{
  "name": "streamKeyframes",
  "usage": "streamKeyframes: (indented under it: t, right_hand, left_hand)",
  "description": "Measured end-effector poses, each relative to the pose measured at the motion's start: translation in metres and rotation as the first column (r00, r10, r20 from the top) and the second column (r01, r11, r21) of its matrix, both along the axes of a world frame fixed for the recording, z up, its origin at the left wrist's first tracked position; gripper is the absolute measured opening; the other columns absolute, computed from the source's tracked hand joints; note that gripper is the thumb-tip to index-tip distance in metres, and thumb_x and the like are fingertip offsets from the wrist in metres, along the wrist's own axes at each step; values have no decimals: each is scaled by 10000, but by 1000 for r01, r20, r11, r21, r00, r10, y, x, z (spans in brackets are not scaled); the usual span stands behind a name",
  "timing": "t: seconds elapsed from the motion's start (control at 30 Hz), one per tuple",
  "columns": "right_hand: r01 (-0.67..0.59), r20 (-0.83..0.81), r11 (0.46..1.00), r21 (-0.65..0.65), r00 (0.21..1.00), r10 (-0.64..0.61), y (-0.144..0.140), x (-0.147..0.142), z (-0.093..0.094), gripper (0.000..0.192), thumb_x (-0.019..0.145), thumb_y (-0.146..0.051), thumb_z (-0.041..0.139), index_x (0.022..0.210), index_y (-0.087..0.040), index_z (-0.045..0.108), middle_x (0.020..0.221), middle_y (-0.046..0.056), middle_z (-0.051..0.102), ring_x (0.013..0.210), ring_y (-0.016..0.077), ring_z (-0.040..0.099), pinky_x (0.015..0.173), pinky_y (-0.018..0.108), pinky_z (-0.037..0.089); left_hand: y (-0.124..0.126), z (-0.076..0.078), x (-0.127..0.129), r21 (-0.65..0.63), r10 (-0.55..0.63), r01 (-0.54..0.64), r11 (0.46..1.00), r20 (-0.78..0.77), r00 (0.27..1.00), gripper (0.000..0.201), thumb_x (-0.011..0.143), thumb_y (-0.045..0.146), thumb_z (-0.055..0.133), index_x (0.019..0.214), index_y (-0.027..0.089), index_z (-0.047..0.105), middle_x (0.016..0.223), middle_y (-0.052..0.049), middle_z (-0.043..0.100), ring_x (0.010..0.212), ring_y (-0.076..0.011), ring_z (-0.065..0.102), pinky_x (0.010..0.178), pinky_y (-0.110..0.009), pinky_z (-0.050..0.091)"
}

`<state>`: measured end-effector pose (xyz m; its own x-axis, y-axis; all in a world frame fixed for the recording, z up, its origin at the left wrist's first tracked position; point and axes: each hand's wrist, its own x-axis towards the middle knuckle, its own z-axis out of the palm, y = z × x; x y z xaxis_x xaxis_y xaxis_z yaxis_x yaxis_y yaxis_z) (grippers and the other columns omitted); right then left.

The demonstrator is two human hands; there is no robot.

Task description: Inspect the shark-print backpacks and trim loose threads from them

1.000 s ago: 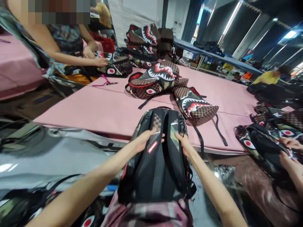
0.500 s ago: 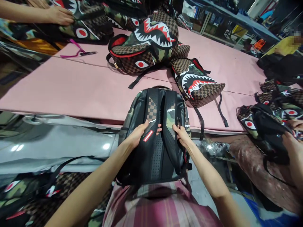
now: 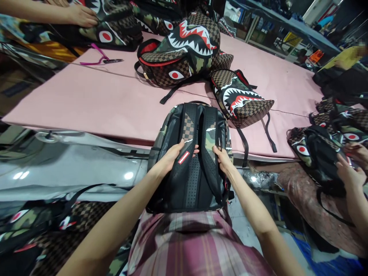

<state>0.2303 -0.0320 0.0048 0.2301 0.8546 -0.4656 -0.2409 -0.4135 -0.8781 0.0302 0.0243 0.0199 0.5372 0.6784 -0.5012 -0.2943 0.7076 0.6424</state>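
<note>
A black backpack (image 3: 178, 191) with camouflage and checkered panels rests against my lap and the pink table's edge, its strap side facing me. My left hand (image 3: 171, 156) grips the left shoulder strap (image 3: 188, 128), fingers wrapped under it, beside a small red label (image 3: 184, 157). The right shoulder strap (image 3: 211, 134) is pinched in my right hand (image 3: 222, 158), thumb on top; the fingers below are partly hidden. Also by the right hand is a thin dark tool or zipper pull, too small to name.
On the pink table (image 3: 100, 96) lie a large shark-mouth backpack (image 3: 184, 53), a smaller one (image 3: 244, 97) and purple-handled snips (image 3: 100, 57). Co-workers' hands (image 3: 82, 15) handle bags at far left and at right (image 3: 352, 168). More bags (image 3: 57, 230) lie low at left.
The view has shifted slightly, so the table items sit a little further right. Both hands keep their hold on the straps. A co-worker's hand at right has moved on the bag.
</note>
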Motion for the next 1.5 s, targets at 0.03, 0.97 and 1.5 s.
streamKeyframes:
  t: [0.03, 0.97, 1.5]
  right_hand:
    - [12, 4, 1000, 11, 1000, -12, -1, -1, 0, 455, 551, -544, 712, 632, -192, 435, 486, -98, 368, 385, 30, 225, 371, 224, 85]
    - [57, -17, 995, 76, 998, -56, -6, -1, -4, 420, 572, -532, 715, 699, -157, 576, 554, -45, 532, 445, 53, 358, 394, 200, 171]
    - [134, -169, 991, 12, 977, -130, -6, -4, 5, 422, 544, -513, 740, 713, -159, 583, 553, -48, 559, 451, 72, 454, 427, 196, 325]
  left_hand:
    - [0, 1, 0, -7, -7, 7, 1000, -4, 1000, 456, 912, 400, 357, 1053, 67, 636, 1017, -176, 682, 905, -225, 664, 777, -293, 531]
    - [-3, -1, 1, 21, 12, -11, 1000, -29, 1000, 440, 924, 375, 328, 962, 68, 641, 1041, -163, 675, 866, -194, 667, 750, -272, 536]
    - [-83, 6, 35, 670, 250, 428, 606, -672, 697, 206, 742, 320, 630, 891, 180, 608, 867, -62, 651, 835, -234, 604, 854, -462, 400]
